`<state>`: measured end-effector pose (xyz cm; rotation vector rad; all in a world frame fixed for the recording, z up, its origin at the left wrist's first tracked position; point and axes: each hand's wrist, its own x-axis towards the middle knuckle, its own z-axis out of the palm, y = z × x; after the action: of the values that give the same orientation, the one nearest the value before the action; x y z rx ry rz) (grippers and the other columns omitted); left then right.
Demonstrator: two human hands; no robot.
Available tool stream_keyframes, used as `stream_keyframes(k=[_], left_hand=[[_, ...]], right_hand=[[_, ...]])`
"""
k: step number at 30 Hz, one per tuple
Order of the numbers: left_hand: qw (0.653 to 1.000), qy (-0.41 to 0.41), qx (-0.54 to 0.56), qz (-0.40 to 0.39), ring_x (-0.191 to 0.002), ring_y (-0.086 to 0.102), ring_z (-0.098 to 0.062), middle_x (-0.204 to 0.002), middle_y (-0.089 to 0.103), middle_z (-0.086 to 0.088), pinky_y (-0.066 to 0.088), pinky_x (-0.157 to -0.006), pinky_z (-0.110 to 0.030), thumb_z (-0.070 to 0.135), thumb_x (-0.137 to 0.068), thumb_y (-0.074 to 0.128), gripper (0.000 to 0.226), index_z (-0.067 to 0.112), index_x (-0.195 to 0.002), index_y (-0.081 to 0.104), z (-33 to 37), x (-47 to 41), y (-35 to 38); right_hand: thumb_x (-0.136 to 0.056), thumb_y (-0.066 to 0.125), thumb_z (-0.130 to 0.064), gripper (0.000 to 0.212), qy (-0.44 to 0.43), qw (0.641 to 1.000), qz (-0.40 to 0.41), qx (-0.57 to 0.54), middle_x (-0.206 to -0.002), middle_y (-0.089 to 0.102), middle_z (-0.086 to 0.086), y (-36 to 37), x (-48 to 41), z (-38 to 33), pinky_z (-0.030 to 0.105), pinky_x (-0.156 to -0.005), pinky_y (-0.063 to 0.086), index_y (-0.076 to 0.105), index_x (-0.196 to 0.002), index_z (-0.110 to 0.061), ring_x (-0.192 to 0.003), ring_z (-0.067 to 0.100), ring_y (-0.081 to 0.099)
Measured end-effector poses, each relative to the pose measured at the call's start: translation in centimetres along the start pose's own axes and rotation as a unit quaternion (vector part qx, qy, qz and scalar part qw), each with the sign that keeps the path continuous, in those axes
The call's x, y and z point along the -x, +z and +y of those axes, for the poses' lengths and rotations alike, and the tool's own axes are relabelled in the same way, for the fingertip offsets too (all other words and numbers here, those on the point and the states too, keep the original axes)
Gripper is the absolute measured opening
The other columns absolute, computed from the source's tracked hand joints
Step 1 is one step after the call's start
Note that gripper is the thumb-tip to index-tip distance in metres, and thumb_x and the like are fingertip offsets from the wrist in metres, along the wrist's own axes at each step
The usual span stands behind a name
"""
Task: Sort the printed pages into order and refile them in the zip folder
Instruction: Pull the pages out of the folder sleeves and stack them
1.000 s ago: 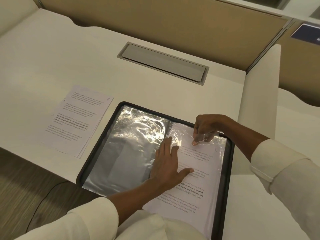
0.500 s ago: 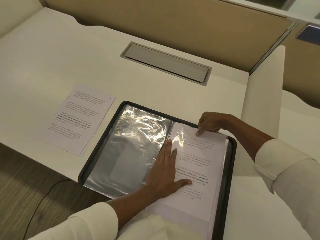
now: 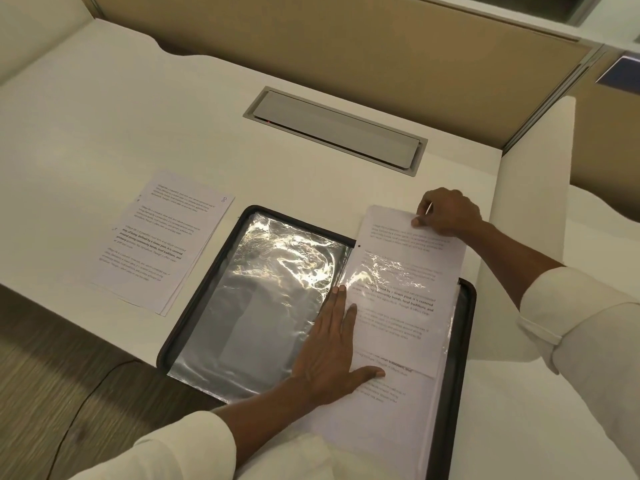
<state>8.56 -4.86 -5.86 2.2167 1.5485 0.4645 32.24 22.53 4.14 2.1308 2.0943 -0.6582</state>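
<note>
The white laminate counter [image 3: 104, 116] carries the open black-rimmed zip folder with clear plastic sleeves [image 3: 263, 306] at its near edge, and a loose stack of white printed pages [image 3: 162, 244] lies just left of it. One white printed page [image 3: 398, 306] sits partly in the right-hand sleeve, its top jutting past the folder's far rim. My left hand [image 3: 329, 351] presses flat on it by the spine, fingers straight, while my right hand [image 3: 446, 213] pinches its top edge.
</note>
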Motion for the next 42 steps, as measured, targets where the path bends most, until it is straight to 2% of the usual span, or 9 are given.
stream_keyframes(k=[7,16,19,21,23,26,29,33,42], left_hand=[[1.000,-0.004,-0.023,-0.021,-0.162,-0.008,-0.037,-0.174,-0.010,-0.021,0.016,-0.129,-0.057,0.086,-0.090,0.050,0.120,-0.001,-0.165,0.014,0.0,0.1,0.0],[0.999,-0.003,-0.029,-0.012,-0.162,-0.007,-0.036,-0.174,-0.006,-0.022,0.008,-0.130,-0.050,0.086,-0.091,0.048,0.117,0.000,-0.164,0.018,0.0,0.0,0.2],[0.998,-0.043,-0.010,-0.040,-0.162,-0.007,-0.031,-0.175,-0.004,-0.017,0.007,-0.131,-0.047,0.076,-0.094,0.051,0.102,0.005,-0.162,0.023,0.5,-1.0,-0.6],[0.995,-0.083,0.026,-0.054,-0.160,0.009,-0.029,-0.173,0.011,-0.011,0.019,-0.131,-0.049,0.065,-0.096,0.058,0.086,0.011,-0.156,0.030,0.8,-2.0,-1.6],[0.992,-0.101,0.065,-0.024,-0.144,0.035,-0.024,-0.155,0.036,-0.006,0.040,-0.118,-0.046,0.057,-0.094,0.066,0.071,0.014,-0.145,0.042,0.9,-3.2,-2.9],[0.976,-0.155,0.149,0.040,-0.121,0.052,-0.018,-0.133,0.051,-0.001,0.051,-0.103,-0.041,0.047,-0.094,0.074,0.058,0.013,-0.135,0.051,0.6,-5.0,-5.5],[0.948,-0.205,0.214,0.116,-0.113,0.057,-0.014,-0.127,0.058,0.001,0.053,-0.097,-0.038,0.053,-0.092,0.076,0.059,0.016,-0.132,0.054,0.2,-7.1,-9.8],[0.910,-0.171,0.309,0.219,-0.115,0.063,-0.009,-0.128,0.065,0.007,0.055,-0.097,-0.031,0.062,-0.087,0.077,0.064,0.022,-0.132,0.057,0.4,-9.6,-17.8],[0.851,-0.105,0.404,0.319,-0.094,0.076,-0.014,-0.094,0.080,0.006,0.062,-0.093,-0.039,0.029,-0.093,0.082,0.018,0.013,-0.100,0.075,-1.1,-9.0,-27.8]], right_hand=[[-0.086,0.083,-0.040,0.023,-0.013,0.989,0.143,-0.019,-0.101,0.073,0.006,-4.5,0.0,-0.2,0.037,-0.077,0.046,0.070,-0.094,-0.021,-0.094,0.033,0.065],[-0.087,0.081,-0.033,0.021,-0.137,0.950,0.280,-0.036,-0.094,0.077,0.006,-11.6,3.4,-2.5,0.033,-0.071,0.041,0.072,-0.096,-0.017,-0.089,0.029,0.068],[-0.086,0.083,-0.032,0.022,-0.192,0.934,0.297,-0.042,-0.093,0.078,0.006,-12.6,4.8,-3.4,0.030,-0.068,0.040,0.073,-0.095,-0.015,-0.082,0.021,0.068],[-0.087,0.081,-0.033,0.022,-0.229,0.921,0.311,-0.040,-0.092,0.078,0.006,-13.2,5.9,-4.1,0.032,-0.068,0.046,0.072,-0.095,-0.014,-0.081,0.021,0.069],[-0.090,0.079,-0.035,0.022,-0.267,0.907,0.325,-0.024,-0.093,0.078,0.006,-13.9,7.0,-4.9,0.038,-0.067,0.054,0.072,-0.095,-0.014,-0.081,0.023,0.071],[-0.094,0.075,-0.036,0.023,-0.305,0.890,0.339,0.000,-0.095,0.078,0.007,-15.1,8.8,-6.1,0.044,-0.065,0.058,0.071,-0.097,-0.014,-0.082,0.024,0.072],[-0.095,0.075,-0.036,0.020,-0.326,0.885,0.333,0.016,-0.096,0.078,0.004,-16.1,10.6,-7.5,0.042,-0.063,0.057,0.071,-0.097,-0.016,-0.081,0.016,0.068],[-0.093,0.079,-0.028,0.016,-0.341,0.890,0.300,0.046,-0.094,0.077,0.005,-16.7,12.8,-9.9,0.040,-0.063,0.054,0.072,-0.096,-0.015,-0.078,0.019,0.064],[-0.086,0.086,-0.023,0.015,-0.359,0.900,0.246,0.019,-0.084,0.068,-0.010,-15.8,14.0,-15.8,0.023,-0.067,0.040,0.074,-0.093,-0.017,-0.073,0.009,0.061]])
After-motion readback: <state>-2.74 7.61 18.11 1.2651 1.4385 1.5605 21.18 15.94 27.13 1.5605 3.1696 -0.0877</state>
